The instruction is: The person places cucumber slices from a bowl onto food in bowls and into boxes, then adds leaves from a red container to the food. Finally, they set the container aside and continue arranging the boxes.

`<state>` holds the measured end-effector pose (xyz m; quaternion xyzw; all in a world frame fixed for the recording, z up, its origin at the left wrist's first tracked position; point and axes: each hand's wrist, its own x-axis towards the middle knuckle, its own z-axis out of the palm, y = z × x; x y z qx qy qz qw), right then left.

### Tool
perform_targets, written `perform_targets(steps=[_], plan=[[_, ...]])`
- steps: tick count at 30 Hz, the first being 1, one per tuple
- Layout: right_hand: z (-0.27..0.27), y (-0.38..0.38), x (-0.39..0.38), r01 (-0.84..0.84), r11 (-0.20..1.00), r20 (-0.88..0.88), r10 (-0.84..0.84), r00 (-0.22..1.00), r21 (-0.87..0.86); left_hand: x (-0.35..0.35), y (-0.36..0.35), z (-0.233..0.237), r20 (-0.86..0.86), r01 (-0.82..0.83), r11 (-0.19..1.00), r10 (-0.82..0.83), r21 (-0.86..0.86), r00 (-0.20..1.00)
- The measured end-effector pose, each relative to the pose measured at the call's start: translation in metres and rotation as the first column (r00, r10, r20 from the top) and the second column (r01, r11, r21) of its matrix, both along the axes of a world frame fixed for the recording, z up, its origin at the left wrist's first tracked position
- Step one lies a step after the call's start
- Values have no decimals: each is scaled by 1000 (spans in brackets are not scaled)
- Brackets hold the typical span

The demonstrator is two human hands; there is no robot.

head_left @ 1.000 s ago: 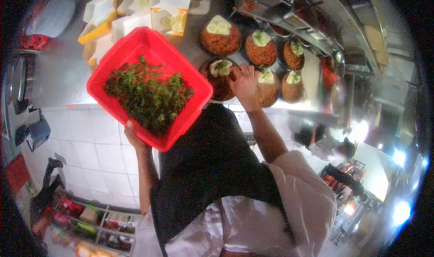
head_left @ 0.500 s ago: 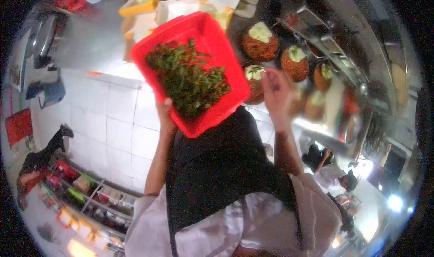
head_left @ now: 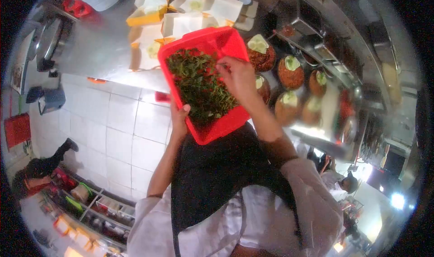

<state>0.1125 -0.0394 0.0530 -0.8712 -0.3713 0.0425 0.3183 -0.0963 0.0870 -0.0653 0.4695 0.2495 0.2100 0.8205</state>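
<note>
My left hand (head_left: 179, 117) grips the lower left side of a red plastic tub (head_left: 216, 129), its thumb over the rim. Loose green herb leaves (head_left: 199, 87) cover much of the tub's bottom, and the tub is tilted towards me. Over its right side reaches my right hand (head_left: 242, 78), fingertips pinched together just at the edge of the leaves. What they hold, if anything, is too small to make out. To the right of the tub stand several portions of reddish-brown food (head_left: 262, 60) topped with pale green slices; the tub partly hides the nearest.
Open white and yellow cartons (head_left: 151, 6) stand on the metal counter (head_left: 90, 44) behind the tub. Metal containers (head_left: 307, 19) line the back right. A co-worker (head_left: 341, 182) is at the lower right. White tiled floor (head_left: 120, 130) shows to the left.
My right hand has moved left, from above a topped portion to over the herbs in the tub. The tub sits slightly lower and further right in view.
</note>
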Motion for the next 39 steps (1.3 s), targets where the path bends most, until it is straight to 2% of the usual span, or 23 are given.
perform_targets(steps=[3, 5, 6, 8, 9, 11, 12, 14, 15, 17, 18, 20, 22, 24, 26, 27, 30, 32, 33, 35, 36, 38, 39], plan=[[31, -5, -6, 57, 997, -74, -53, 996, 61, 6, -2, 13, 43, 10, 1000, -11, 17, 999], [43, -8, -6, 106, 994, -318, -98, 943, 7, 8, -2, 15, 43, 10, 1000, -10, 6, 999], [43, -12, -4, 103, 995, -315, -96, 944, 5, 10, -3, 15, 40, 11, 1000, -11, -6, 999], [39, -23, 1, 19, 990, -376, 36, 926, 142, 11, -3, 14, 51, 11, 1000, -11, -2, 999], [41, -28, 3, 15, 990, -377, 40, 925, 141, 11, -3, 14, 57, 14, 1000, -15, 5, 998], [45, -37, 6, 86, 977, -625, 55, 779, 193, 11, -3, 9, 34, -2, 1000, 2, 10, 999], [45, -39, 7, 84, 979, -626, 54, 778, 188, 10, -5, 8, 11, -13, 1000, 13, 15, 1000], [41, -45, 11, 162, 905, -649, 149, 746, 394, 11, -7, 7, 1, -14, 1000, 14, 21, 1000], [38, -49, 14, 163, 905, -647, 146, 748, 393, 12, -7, 7, -5, -14, 999, 14, 32, 1000], [29, -57, 23, 282, 817, -748, 248, 616, 503, 11, -8, 9, 16, -14, 1000, 13, 10, 1000], [25, -61, 27, 281, 817, -744, 246, 621, 504, 13, -10, 9, 33, -15, 1000, 16, -10, 999], [22, -68, 33, 527, 616, -810, 464, 358, 586, 18, -17, 10, 31, -48, 996, 50, -77, 998], [25, -74, 40, 525, 636, -824, 436, 361, 566, 17, -19, 8, -45, -104, 992, 100, -75, 994], [27, -82, 48, 526, 653, -838, 407, 363, 545, 19, -17, 8, 31, -68, 997, 70, -40, 997], [25, -91, 56, 485, 691, -841, 389, 375, 536, 21, -21, 25, 12, -55, 986, 57, -158, 998], [24, -96, 59, 487, 689, -841, 387, 379, 537, 22, -24, 23, 21, -86, 987, 89, -139, 996], [27, -107, 65, 516, 685, -857, 419, 299, 515, 32, -33, 41, 78, -128, 985, 138, -117, 987], [36, -109, 61, 485, 756, -882, 260, 393, 439, 31, -37, 41, 32, -149, 982, 154, -118, 988], [39, -109, 59, 485, 755, -882, 264, 390, 441, 30, -38, 40, -14, -170, 978, 169, -122, 985], [43, -112, 53, 365, 863, -845, 123, 521, 351, 31, -38, 37, 1, -150, 982, 152, -114, 988], [43, -111, 49, 366, 863, -845, 122, 520, 350, 33, -39, 36, 21, -128, 986, 131, -106, 991], [44, -102, 39, 129, 911, -750, 234, 619, 391, 36, -44, 35, 34, -118, 983, 124, -141, 992], [50, -94, 32, 85, 921, -784, 271, 559, 379, 37, -46, 35, 46, -109, 979, 119, -174, 992]])
